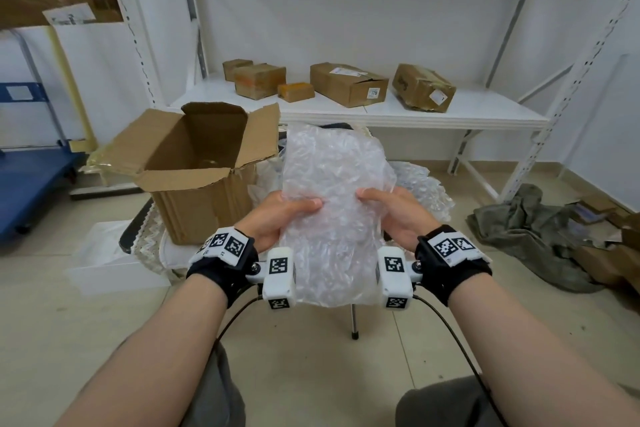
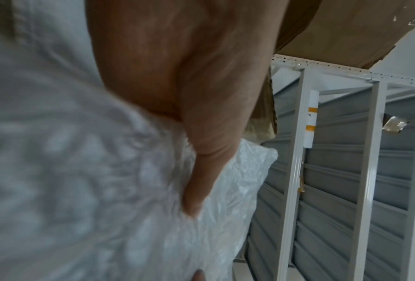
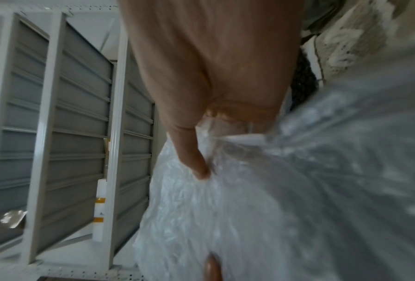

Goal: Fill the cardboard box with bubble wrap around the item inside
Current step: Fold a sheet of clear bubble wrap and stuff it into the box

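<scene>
A clear bubble wrap sheet (image 1: 332, 184) hangs upright in mid-air between both hands. My left hand (image 1: 280, 218) grips its left edge with the thumb on top, and my right hand (image 1: 391, 211) grips its right edge the same way. In the left wrist view the left thumb (image 2: 201, 180) presses into the bubble wrap (image 2: 93, 180). The right wrist view shows the right thumb (image 3: 194, 161) digging into the wrap (image 3: 273, 199). The open cardboard box (image 1: 197, 170) stands to the left of the wrap with its flaps up. Its inside is dim and the item there is barely visible.
More bubble wrap (image 1: 422, 191) lies behind my right hand. A white shelf (image 1: 381, 114) at the back carries several small cardboard boxes (image 1: 348, 83). A grey cloth (image 1: 533, 229) is heaped on the floor at right, and a blue cart (image 1: 31, 184) stands at left.
</scene>
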Available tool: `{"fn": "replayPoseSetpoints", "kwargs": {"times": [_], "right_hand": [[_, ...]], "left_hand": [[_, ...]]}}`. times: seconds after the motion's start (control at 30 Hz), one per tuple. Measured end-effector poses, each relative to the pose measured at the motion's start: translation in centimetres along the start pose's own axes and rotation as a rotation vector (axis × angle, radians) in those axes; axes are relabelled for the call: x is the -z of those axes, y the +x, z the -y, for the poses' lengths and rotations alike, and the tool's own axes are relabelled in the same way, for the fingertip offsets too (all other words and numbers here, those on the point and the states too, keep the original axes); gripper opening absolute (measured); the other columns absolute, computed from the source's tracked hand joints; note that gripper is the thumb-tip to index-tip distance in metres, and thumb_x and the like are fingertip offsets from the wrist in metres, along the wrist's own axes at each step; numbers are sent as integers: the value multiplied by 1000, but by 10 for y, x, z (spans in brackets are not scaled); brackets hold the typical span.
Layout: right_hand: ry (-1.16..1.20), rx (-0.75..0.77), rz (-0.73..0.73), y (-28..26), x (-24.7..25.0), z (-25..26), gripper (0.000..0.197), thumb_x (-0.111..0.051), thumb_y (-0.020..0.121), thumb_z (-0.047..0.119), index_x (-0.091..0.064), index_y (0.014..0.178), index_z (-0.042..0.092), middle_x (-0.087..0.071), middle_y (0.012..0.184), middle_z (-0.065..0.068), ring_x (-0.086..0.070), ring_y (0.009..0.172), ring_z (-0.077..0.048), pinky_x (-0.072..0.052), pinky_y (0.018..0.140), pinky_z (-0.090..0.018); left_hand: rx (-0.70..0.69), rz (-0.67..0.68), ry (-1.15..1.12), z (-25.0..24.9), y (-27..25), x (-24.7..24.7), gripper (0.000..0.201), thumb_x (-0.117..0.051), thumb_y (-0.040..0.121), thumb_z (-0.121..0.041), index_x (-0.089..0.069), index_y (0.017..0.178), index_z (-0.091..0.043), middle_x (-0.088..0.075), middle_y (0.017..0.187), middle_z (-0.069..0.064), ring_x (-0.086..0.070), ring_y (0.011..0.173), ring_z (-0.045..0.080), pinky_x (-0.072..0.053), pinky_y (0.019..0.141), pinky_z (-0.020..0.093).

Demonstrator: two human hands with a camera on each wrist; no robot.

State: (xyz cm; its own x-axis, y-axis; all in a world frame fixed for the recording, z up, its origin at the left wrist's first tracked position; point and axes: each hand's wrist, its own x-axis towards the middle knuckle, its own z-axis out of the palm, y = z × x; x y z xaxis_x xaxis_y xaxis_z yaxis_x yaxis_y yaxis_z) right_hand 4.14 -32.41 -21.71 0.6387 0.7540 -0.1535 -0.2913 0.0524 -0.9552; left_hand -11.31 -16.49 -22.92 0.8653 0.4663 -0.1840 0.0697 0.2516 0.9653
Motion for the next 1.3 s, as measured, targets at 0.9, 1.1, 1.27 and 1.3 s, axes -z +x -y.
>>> {"fn": "replayPoseSetpoints", "kwargs": {"times": [0.9, 1.1, 1.27, 1.3], "right_hand": [[-276, -149, 21, -23, 2, 15, 55, -79, 80, 32, -55, 126, 14, -68, 118, -10, -69, 91, -31, -57, 86, -45], [-249, -147, 49, -25, -2, 7, 41, -69, 85, -3, -60, 125, 2, -73, 114, -16, -72, 100, -31, -58, 88, -43], [-178, -152, 53, -26, 1, 12, 32, -59, 93, -1, -60, 124, 8, -73, 109, -15, -73, 91, -28, -62, 74, -40], [-168, -143, 63, -27, 1, 13, 30, -57, 95, -1, -62, 122, 11, -74, 106, -12, -74, 86, -25, -63, 68, -37]], "left_hand": [[3, -87, 65, -9, -14, 22, 35, -73, 88, -11, -65, 119, 4, -73, 111, 20, -69, 107, 36, -54, 97, 47], [-14, -7, 140, -10, -17, 18, 39, -72, 88, -27, -67, 122, -8, -74, 115, 10, -70, 109, 27, -52, 99, 42], [26, 60, 92, -11, -16, 18, 25, -59, 96, -7, -69, 118, -12, -74, 114, 10, -72, 101, 24, -58, 88, 36], [27, 65, 45, -12, -16, 16, 27, -56, 97, -4, -69, 119, -10, -73, 116, 10, -72, 100, 23, -60, 84, 33]]}}
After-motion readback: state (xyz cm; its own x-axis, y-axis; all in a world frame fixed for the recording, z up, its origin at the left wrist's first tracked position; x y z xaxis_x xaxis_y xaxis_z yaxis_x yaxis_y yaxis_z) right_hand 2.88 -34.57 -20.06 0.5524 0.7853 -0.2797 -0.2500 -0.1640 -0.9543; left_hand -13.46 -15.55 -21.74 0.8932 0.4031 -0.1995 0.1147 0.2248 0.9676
